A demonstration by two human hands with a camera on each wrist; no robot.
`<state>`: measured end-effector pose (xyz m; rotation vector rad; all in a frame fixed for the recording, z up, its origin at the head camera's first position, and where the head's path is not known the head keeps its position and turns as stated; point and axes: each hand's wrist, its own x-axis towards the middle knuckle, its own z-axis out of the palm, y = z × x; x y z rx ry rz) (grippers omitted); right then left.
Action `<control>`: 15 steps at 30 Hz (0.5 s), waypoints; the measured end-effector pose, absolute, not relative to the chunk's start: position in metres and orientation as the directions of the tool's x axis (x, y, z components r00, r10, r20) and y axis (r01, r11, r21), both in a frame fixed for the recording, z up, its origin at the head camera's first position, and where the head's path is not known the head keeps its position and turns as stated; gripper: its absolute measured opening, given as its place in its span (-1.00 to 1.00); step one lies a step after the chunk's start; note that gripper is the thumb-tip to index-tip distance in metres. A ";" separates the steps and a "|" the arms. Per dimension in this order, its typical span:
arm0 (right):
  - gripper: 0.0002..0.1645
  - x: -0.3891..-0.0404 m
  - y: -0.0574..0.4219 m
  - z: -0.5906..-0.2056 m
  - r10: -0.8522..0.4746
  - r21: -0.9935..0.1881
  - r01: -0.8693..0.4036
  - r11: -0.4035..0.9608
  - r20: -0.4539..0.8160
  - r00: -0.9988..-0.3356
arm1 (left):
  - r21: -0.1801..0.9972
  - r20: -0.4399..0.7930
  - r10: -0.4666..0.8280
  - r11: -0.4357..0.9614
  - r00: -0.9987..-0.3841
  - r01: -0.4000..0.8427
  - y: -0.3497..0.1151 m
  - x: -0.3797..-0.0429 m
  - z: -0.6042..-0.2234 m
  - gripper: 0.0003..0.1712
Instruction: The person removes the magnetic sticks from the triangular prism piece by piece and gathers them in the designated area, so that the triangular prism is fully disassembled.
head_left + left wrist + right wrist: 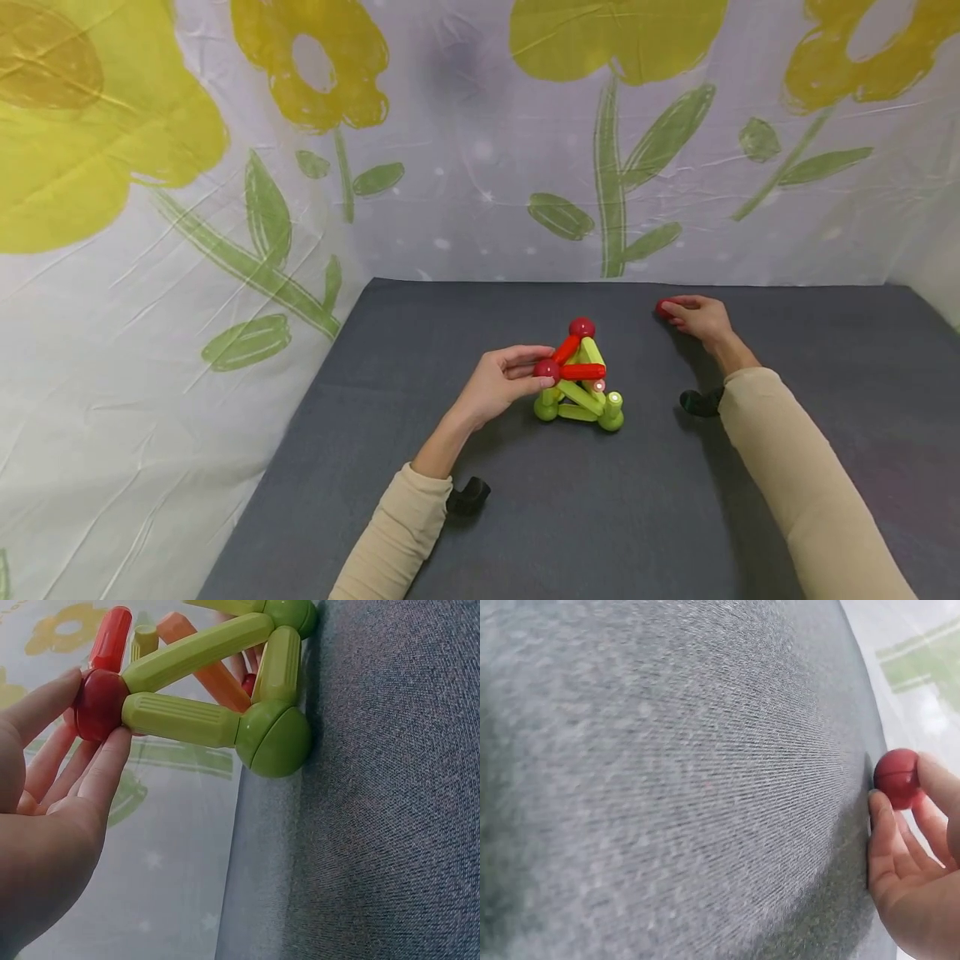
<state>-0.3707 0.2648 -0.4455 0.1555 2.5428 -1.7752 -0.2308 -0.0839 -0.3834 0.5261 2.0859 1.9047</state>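
Our left grip point(497, 385) pinches a red corner ball point(547, 370) of the stick frame point(580, 397) just right of it; our right grip point(702, 320) pinches a loose red ball point(897, 778), the frame lying to that grip's left.

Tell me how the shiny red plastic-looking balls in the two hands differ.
The shiny red ball in the left hand is joined to red and green sticks; the shiny red ball in the right hand shows no stick attached. The left ball forms a raised corner of the structure; the right ball sits apart, near the dark grey table's far edge. Both are round and held in fingers.
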 end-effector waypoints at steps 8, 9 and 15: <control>-0.34 -0.373 0.265 -0.446 0.084 -0.931 0.102 0.350 -0.078 -0.993 | 0.994 0.048 0.437 0.064 -0.898 0.084 -0.083 -0.229 -0.382 -0.49; -0.32 -0.373 0.265 -0.446 0.079 -0.932 0.104 0.346 -0.082 -0.993 | 0.994 0.048 0.436 0.065 -0.899 0.085 -0.083 -0.229 -0.382 -0.50; -0.24 -0.373 0.266 -0.447 0.071 -0.948 0.098 0.302 -0.080 -0.994 | 0.994 0.044 0.436 0.071 -0.899 0.083 -0.084 -0.230 -0.383 -0.50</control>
